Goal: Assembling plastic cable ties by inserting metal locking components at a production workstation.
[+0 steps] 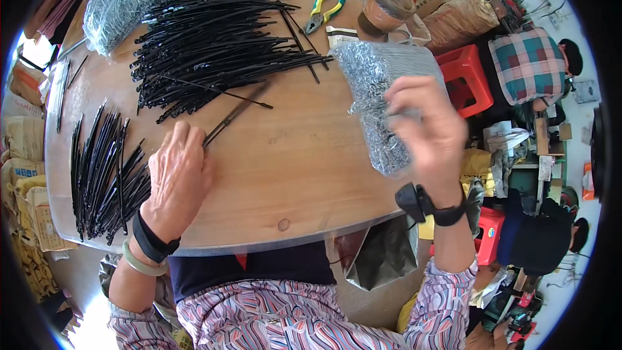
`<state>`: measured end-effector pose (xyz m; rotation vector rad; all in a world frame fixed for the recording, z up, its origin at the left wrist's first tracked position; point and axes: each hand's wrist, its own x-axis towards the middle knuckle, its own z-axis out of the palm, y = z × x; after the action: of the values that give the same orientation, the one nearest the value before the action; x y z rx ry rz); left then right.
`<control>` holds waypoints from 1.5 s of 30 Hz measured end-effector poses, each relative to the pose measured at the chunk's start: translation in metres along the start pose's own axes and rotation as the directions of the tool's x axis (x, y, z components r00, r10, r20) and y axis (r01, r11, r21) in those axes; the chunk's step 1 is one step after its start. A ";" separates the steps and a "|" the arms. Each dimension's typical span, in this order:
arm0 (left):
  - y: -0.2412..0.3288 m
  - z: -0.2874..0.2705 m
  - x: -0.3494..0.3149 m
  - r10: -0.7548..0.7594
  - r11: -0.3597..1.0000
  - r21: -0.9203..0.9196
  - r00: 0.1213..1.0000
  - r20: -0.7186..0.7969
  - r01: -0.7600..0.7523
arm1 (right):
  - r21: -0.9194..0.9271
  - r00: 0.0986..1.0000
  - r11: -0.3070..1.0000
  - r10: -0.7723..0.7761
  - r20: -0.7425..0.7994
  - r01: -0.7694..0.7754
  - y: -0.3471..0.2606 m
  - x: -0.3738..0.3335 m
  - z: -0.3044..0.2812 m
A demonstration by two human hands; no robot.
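My left hand (178,172) is closed round the near end of a thin black rod (227,120), which slants up and away to the right over the wooden table. Smeared by motion, my right hand (431,133) hovers at a clear plastic bag of small shiny metal pieces (379,110). Its fingers are curled, and whether anything small is in them I cannot make out. Beyond my left hand lies a large heap of thin black rods (207,42). A smaller bundle of black rods (107,175) rests at the table's left edge, beside my left wrist.
Pliers with yellow-green handles (321,10), a lidded jar (385,6) and a small white box (341,35) sit at the far side. Another clear bag (126,6) stands far left. Red stools (465,78) and seated people are off to the right. The table's near edge (285,243) curves before me.
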<state>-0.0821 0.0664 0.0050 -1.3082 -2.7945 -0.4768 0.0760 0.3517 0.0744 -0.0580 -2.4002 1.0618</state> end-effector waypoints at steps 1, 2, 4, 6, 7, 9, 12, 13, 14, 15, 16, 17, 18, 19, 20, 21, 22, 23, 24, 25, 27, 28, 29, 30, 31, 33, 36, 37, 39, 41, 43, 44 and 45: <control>0.000 0.000 -0.001 0.026 1.000 0.008 0.997 -0.072 -0.026 | 0.272 0.994 0.962 0.044 -0.103 -0.015 -0.009 0.005 -0.002; 0.000 0.001 -0.004 0.023 1.000 0.004 0.997 -0.078 -0.023 | 0.368 0.985 0.929 0.019 -0.170 0.046 -0.011 0.008 -0.003; -0.006 0.000 -0.007 -0.068 0.998 -0.020 0.998 -0.019 0.068 | 0.452 0.971 0.883 -0.011 -0.241 0.122 -0.023 0.011 -0.003; -0.012 -0.008 -0.014 -0.075 0.978 -0.201 0.991 -0.109 0.052 | 0.325 0.982 0.933 -0.181 0.058 0.153 -0.048 -0.008 0.000; -0.010 -0.013 -0.017 -0.086 0.930 -0.367 0.979 -0.183 0.013 | 0.045 0.939 0.949 -0.316 0.134 0.313 -0.053 -0.019 0.011; -0.008 -0.025 -0.033 -0.307 0.128 -0.939 0.913 0.268 0.318 | -0.162 0.888 0.903 -0.333 0.317 0.397 -0.048 -0.051 0.042; 0.002 -0.034 -0.061 -0.331 -0.398 -0.868 0.836 0.437 0.296 | -0.314 0.871 0.835 -0.339 0.355 0.452 -0.024 -0.065 0.082; 0.004 -0.034 -0.073 -0.291 -0.512 -0.809 0.827 0.481 0.290 | -0.317 0.872 0.829 -0.356 0.336 0.461 -0.024 -0.067 0.090; 0.004 -0.028 -0.082 -0.266 -0.644 -0.735 0.840 0.473 0.210 | -0.277 0.870 0.844 -0.362 0.336 0.459 -0.034 -0.064 0.093; 0.006 -0.028 -0.092 -0.249 -0.680 -0.702 0.834 0.493 0.212 | -0.276 0.871 0.846 -0.358 0.337 0.455 -0.030 -0.062 0.094; 0.009 -0.025 -0.100 -0.206 -0.707 -0.672 0.845 0.494 0.221 | -0.304 0.866 0.840 -0.326 0.380 0.449 -0.018 -0.053 0.094; 0.012 -0.022 -0.106 -0.161 -0.732 -0.640 0.855 0.494 0.232 | -0.333 0.860 0.832 -0.290 0.420 0.443 -0.008 -0.044 0.092; 0.017 -0.020 -0.109 -0.146 -0.740 -0.627 0.853 0.500 0.241 | -0.232 0.922 0.921 -0.235 0.309 0.312 -0.006 -0.032 0.092; 0.021 -0.019 -0.114 -0.136 -0.757 -0.606 0.848 0.512 0.244 | -0.225 0.918 0.921 -0.239 0.315 0.317 -0.014 -0.025 0.094; 0.026 -0.018 -0.113 -0.146 -0.789 -0.580 0.856 0.496 0.202 | 0.002 0.936 0.967 -0.249 0.250 0.257 -0.027 -0.016 0.094; 0.028 -0.020 -0.111 -0.134 -0.819 -0.545 0.864 0.485 0.179 | 0.217 0.958 0.958 -0.226 0.176 0.186 -0.037 -0.012 0.094; 0.028 -0.020 -0.112 -0.119 -0.821 -0.538 0.864 0.490 0.192 | 0.155 0.926 0.960 -0.270 0.265 0.235 -0.034 -0.021 0.102; 0.026 -0.020 -0.117 -0.134 -0.802 -0.570 0.878 0.460 0.177 | 0.143 0.930 0.963 -0.258 0.262 0.227 -0.022 -0.029 0.103; 0.025 -0.020 -0.121 -0.168 -0.776 -0.614 0.892 0.420 0.143 | -0.051 0.922 0.953 -0.275 0.273 0.299 -0.006 -0.033 0.103; 0.022 -0.018 -0.125 -0.149 -0.757 -0.632 0.898 0.414 0.166 | -0.251 0.914 0.899 -0.284 0.288 0.359 0.002 -0.036 0.099; 0.017 -0.015 -0.131 -0.123 -0.740 -0.646 0.905 0.407 0.190 | -0.211 0.953 0.938 -0.240 0.183 0.277 0.003 -0.037 0.087; 0.016 -0.016 -0.133 -0.146 -0.741 -0.648 0.900 0.412 0.176 | -0.310 0.953 0.904 -0.256 0.162 0.296 -0.001 -0.033 0.082; 0.016 -0.017 -0.134 -0.169 -0.743 -0.650 0.894 0.416 0.162 | -0.406 0.951 0.860 -0.275 0.143 0.309 -0.001 -0.031 0.079; 0.015 -0.015 -0.131 -0.185 -0.736 -0.665 0.907 0.378 0.127 | -0.476 0.928 0.798 -0.308 0.207 0.371 0.010 -0.031 0.077; 0.011 -0.014 -0.132 -0.157 -0.774 -0.621 0.915 0.372 0.120 | -0.481 0.930 0.796 -0.305 0.205 0.367 0.012 -0.033 0.075; 0.008 -0.016 -0.132 -0.146 -0.816 -0.573 0.930 0.338 0.080 | -0.488 0.906 0.764 -0.333 0.260 0.421 0.011 -0.036 0.072; 0.012 -0.016 -0.130 -0.167 -0.856 -0.517 0.934 0.316 0.022 | -0.293 0.809 0.787 -0.397 0.433 0.543 -0.046 -0.049 0.098; 0.013 -0.020 -0.126 -0.161 -0.874 -0.486 0.937 0.309 0.010 | -0.140 0.706 0.792 -0.431 0.562 0.595 -0.054 -0.052 0.106; 0.012 -0.025 -0.126 -0.149 -0.852 -0.523 0.942 0.302 0.033 | -0.158 0.744 0.823 -0.388 0.544 0.545 -0.040 -0.063 0.115; 0.015 -0.028 -0.122 -0.186 -0.699 -0.710 0.938 0.292 0.083 | -0.166 0.774 0.852 -0.347 0.529 0.496 -0.028 -0.069 0.119; 0.016 -0.027 -0.121 -0.174 -0.611 -0.763 0.904 0.392 0.213 | -0.240 0.879 0.883 -0.303 0.367 0.404 -0.016 -0.059 0.119; 0.019 -0.026 -0.120 -0.185 -0.621 -0.750 0.888 0.421 0.227 | -0.247 0.876 0.871 -0.326 0.355 0.425 -0.012 -0.056 0.123; 0.023 -0.024 -0.118 -0.201 -0.633 -0.738 0.872 0.447 0.232 | -0.233 0.876 0.875 -0.330 0.353 0.423 -0.011 -0.049 0.123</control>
<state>0.0089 -0.0148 0.0171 0.1620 -1.5530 -3.6588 0.0629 0.2490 -0.0089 0.4919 -2.6761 0.5403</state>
